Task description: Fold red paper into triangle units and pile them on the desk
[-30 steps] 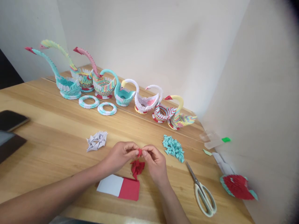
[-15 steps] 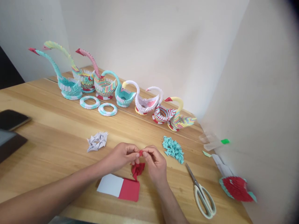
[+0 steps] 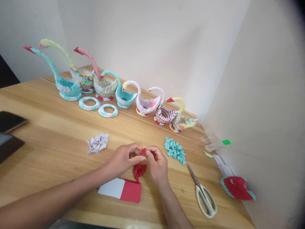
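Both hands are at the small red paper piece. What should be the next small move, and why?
I would probably press the red paper piece firmly, to sharpen any fold: the left hand and right hand both hold it, and folded red pieces lie close by. Its exact shape is partly hidden, so this is only a judgement.

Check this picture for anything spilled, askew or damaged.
Nothing stands out. The paper swans stand upright; the lilac pile, red pile and teal pile lie apart; the scissors lie flat. The left hand and right hand hold a small red piece.
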`<state>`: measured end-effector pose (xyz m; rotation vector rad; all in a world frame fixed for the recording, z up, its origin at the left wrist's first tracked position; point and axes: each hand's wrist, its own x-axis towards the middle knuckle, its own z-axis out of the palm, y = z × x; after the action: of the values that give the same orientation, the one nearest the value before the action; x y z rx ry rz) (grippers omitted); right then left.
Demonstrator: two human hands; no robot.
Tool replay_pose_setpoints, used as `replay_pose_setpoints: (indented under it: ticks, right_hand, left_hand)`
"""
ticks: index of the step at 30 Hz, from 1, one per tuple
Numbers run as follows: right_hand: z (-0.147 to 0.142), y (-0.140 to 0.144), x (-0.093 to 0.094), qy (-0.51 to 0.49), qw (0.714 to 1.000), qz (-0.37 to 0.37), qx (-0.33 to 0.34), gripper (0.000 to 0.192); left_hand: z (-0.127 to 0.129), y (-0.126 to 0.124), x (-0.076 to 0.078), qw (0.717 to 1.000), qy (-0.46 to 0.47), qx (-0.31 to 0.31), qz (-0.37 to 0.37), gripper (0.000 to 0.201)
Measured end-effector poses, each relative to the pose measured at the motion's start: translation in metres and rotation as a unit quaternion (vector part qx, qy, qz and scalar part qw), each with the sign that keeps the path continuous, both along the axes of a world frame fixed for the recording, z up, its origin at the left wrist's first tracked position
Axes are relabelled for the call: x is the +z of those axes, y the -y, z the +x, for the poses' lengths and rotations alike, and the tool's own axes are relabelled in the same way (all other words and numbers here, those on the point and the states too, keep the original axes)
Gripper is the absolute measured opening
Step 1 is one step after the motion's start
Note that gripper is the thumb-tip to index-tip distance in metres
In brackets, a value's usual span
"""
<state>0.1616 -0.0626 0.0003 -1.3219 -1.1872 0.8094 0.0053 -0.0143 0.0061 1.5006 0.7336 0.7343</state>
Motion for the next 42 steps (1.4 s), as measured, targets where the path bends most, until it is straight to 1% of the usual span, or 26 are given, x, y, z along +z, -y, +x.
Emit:
replay_pose_setpoints:
  ticks: [2,4,8,11,12,14,16,18,20,22,24,25,27,29,32,35,37,39,42]
  right_hand:
    - [-0.001,0.000,-0.001,0.002,1.000,-0.001,0.002,0.016]
    - [-0.001,0.000,-0.003,0.000,1.000,-0.004,0.009,0.017]
    - [-0.002,0.001,-0.003,0.002,1.000,0.000,0.013,0.013]
    - [0.000,0.001,0.001,0.056,0.997,0.039,0.023,0.007]
    - [0.001,0.001,0.002,0.082,0.995,0.058,0.028,0.008]
    - [0.005,0.001,0.005,0.135,0.986,0.096,0.033,0.013]
    - [0.008,0.001,0.006,0.176,0.976,0.127,0.032,0.019]
    - [0.010,0.001,0.007,0.204,0.967,0.147,0.035,0.023]
    - [0.013,0.001,0.008,0.210,0.966,0.144,0.045,0.022]
    - [0.015,0.001,0.008,0.182,0.975,0.116,0.047,0.018]
    - [0.016,0.001,0.009,0.135,0.987,0.078,0.041,0.015]
    - [0.017,0.002,0.009,0.118,0.990,0.062,0.041,0.015]
    - [0.018,0.002,0.011,0.121,0.990,0.045,0.053,0.012]
    - [0.017,0.003,0.013,0.151,0.985,0.051,0.071,0.010]
    - [0.016,0.003,0.019,0.181,0.977,0.078,0.079,0.010]
    - [0.015,0.004,0.022,0.197,0.973,0.089,0.083,0.008]
    - [0.014,0.004,0.023,0.213,0.969,0.093,0.080,0.009]
    - [0.014,0.005,0.023,0.226,0.966,0.102,0.074,0.011]
    - [0.015,0.005,0.023,0.238,0.961,0.118,0.070,0.012]
  left_hand:
    - [0.002,-0.001,-0.001,0.997,0.038,0.008,-0.068,0.026]
    - [0.004,-0.003,-0.003,0.991,0.059,0.009,-0.116,0.029]
    - [0.002,-0.007,-0.004,0.983,0.070,0.012,-0.168,0.032]
    - [-0.001,-0.008,0.000,0.973,0.084,0.007,-0.213,0.032]
    - [-0.002,-0.008,0.002,0.969,0.091,0.000,-0.231,0.032]
    - [-0.003,-0.008,0.004,0.960,0.108,-0.017,-0.256,0.034]
    - [-0.004,-0.008,0.003,0.959,0.119,-0.029,-0.254,0.035]
    - [-0.003,-0.009,-0.001,0.967,0.118,-0.025,-0.223,0.033]
    - [-0.001,-0.009,-0.005,0.979,0.104,-0.007,-0.173,0.032]
    - [0.000,-0.006,-0.007,0.991,0.081,0.015,-0.101,0.027]
    - [0.000,-0.003,-0.006,0.998,0.047,0.037,-0.015,0.023]
    - [0.000,-0.002,-0.004,0.998,0.028,0.046,0.028,0.023]
    - [-0.001,0.001,-0.002,0.993,-0.010,0.058,0.102,0.023]
    - [-0.002,0.002,0.000,0.984,-0.038,0.066,0.160,0.020]
    - [-0.004,0.003,0.001,0.969,-0.057,0.076,0.228,0.013]
    - [-0.005,0.004,0.002,0.959,-0.057,0.075,0.268,0.012]
    - [-0.005,0.005,0.004,0.957,-0.055,0.071,0.275,0.012]
    - [-0.006,0.005,0.006,0.961,-0.056,0.066,0.263,0.011]
    - [-0.006,0.003,0.008,0.971,-0.062,0.063,0.222,0.010]
